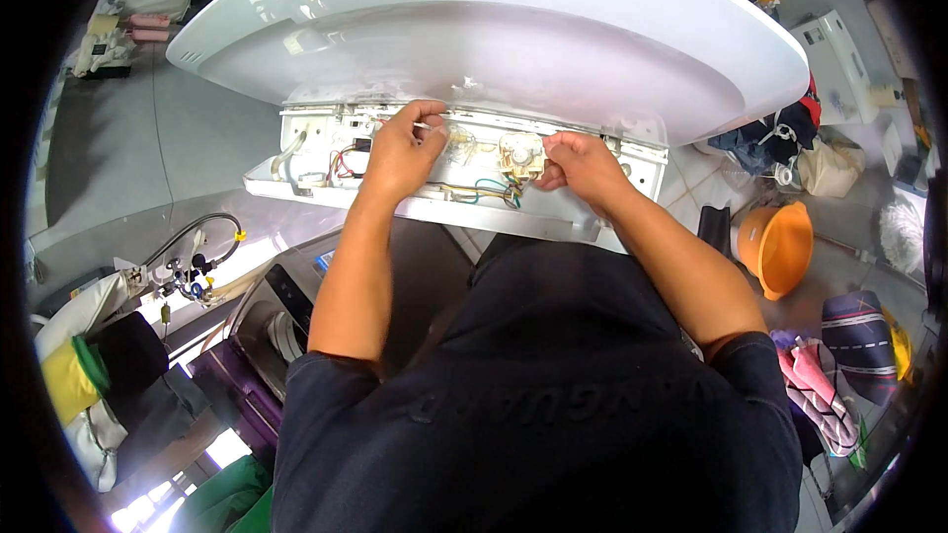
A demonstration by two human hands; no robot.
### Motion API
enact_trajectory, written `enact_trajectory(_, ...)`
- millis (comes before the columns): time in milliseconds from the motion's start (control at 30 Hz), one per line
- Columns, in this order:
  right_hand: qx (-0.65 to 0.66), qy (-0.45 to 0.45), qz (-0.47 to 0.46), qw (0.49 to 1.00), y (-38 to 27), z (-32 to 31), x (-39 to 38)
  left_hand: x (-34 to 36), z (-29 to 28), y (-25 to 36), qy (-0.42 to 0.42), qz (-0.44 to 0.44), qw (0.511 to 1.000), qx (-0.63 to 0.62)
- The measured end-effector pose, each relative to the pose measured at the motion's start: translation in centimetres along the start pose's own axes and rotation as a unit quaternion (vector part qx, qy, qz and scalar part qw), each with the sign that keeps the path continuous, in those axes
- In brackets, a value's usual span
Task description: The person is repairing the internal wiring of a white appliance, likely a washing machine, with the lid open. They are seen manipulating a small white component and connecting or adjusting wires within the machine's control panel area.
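Note:
A long white appliance housing [434,209] lies open in front of me, with wires and small parts inside. Behind it rises a large, glossy white curved cover [474,49]. My left hand [405,153] is over the left-middle of the housing, fingers curled together around something thin and pale that I cannot make out. To its right is a clear, round plastic piece [458,146]. A cream-coloured plastic component [520,151] sits right of that, with my right hand [585,168] pinching its right edge. Coloured wires [484,190] run below it; more wires [344,160] show at the left.
An orange basin [785,249] stands on the right, near a dark bundle of cloth [775,138]. At the left, a black hose [193,225] joins several taps and fittings. A grey-topped appliance [420,271] is beneath my left forearm. A white box [834,64] is far right.

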State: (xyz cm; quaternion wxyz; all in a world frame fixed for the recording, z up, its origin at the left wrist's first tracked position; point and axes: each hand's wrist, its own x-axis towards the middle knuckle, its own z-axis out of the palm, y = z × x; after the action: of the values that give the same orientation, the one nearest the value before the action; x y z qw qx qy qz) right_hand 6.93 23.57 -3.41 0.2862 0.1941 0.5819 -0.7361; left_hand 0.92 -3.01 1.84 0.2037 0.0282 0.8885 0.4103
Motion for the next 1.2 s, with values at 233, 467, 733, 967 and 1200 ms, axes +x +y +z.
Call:
enact_trajectory(233,0.005,0.008,-0.005,1.0,0.5,-0.2,0.2,-0.1,-0.6,1.0,-0.078,0.138,0.955,0.249)
enact_trajectory(467,0.0,0.018,0.0,1.0,0.4,0.0,0.0,1.0,-0.4,1.4,-0.159,0.125,0.933,0.297)
enact_trajectory(733,0.006,0.022,0.002,1.0,0.7,-0.1,0.2,0.9,-1.4,1.0,-0.129,0.162,0.94,0.271)
enact_trajectory(967,0.007,0.019,0.002,1.0,0.7,-0.1,0.3,-1.3,-1.3,2.8,-0.046,0.181,0.97,0.157)
enact_trajectory(1200,0.013,0.012,0.019,1.0,0.2,0.1,0.3,-3.1,3.2,5.6,-0.029,0.241,0.965,0.101)
